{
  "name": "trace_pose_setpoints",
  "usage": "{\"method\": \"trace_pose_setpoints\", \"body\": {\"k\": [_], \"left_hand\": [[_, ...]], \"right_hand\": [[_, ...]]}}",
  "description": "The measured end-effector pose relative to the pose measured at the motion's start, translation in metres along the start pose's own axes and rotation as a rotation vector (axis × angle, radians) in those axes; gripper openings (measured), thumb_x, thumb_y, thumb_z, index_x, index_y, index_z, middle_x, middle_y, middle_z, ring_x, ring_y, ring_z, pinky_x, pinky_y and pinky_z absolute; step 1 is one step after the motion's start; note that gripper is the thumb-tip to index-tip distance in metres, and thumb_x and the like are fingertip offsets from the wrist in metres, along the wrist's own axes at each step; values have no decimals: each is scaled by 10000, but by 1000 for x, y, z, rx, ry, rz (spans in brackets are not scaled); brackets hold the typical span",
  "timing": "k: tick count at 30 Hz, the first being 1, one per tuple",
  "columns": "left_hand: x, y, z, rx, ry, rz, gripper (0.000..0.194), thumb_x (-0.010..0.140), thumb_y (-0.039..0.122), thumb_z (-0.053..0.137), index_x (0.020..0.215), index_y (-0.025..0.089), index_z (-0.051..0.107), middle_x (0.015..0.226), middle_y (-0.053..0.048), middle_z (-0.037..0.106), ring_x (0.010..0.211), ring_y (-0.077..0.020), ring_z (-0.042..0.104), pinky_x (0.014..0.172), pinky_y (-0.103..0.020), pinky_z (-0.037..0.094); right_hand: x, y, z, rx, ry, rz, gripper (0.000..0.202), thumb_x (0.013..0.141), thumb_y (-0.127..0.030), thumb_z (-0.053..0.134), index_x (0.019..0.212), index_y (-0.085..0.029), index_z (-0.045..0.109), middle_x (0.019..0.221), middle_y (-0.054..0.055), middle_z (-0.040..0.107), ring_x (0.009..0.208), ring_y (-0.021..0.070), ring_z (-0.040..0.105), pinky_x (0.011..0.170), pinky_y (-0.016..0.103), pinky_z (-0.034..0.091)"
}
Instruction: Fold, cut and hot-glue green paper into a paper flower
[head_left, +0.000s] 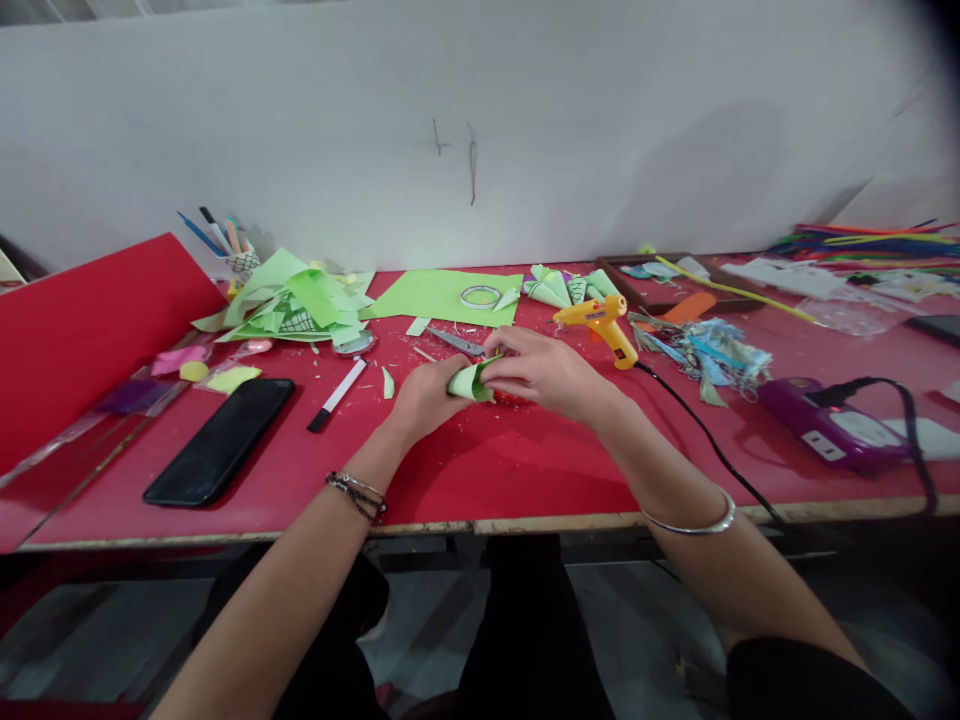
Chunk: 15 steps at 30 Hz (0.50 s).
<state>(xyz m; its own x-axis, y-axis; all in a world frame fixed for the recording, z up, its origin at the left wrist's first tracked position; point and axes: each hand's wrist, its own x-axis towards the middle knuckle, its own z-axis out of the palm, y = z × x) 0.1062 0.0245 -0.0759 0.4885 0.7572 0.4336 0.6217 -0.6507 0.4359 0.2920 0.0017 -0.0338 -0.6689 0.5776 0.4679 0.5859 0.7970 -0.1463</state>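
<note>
A light green paper [466, 382], curled into a roll or cone, is held between both hands above the red table. My left hand [429, 398] is closed around its left side. From the right, my right hand [544, 370] grips the paper's open edge with bent fingers; some fingertips are hidden behind it. Scissors [459, 343] lie just beyond the hands. A yellow glue gun [600, 322] rests to the right of my right hand, its cord running toward the table's front edge.
Green paper scraps [300, 300] pile up at back left. A black phone [221, 440] and a marker [337, 395] lie left. Green paper cones [551, 287] and a tape roll [480, 296] are behind. A purple power strip [832, 425] and tassels [712, 350] sit right.
</note>
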Motion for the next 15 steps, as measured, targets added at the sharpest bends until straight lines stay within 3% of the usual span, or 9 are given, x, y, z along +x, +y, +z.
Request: {"method": "trace_pose_setpoints", "body": {"k": [15], "left_hand": [[0,0,0,54,-8,27,188,674,341,582,722,172,513,590,15,545,515,-104,480,490,-193,318]], "right_hand": [[0,-1,1,97,-37,42,177,816,-211,440,726,-171,586,871,40,497,724,107,452,584,219,325]]}}
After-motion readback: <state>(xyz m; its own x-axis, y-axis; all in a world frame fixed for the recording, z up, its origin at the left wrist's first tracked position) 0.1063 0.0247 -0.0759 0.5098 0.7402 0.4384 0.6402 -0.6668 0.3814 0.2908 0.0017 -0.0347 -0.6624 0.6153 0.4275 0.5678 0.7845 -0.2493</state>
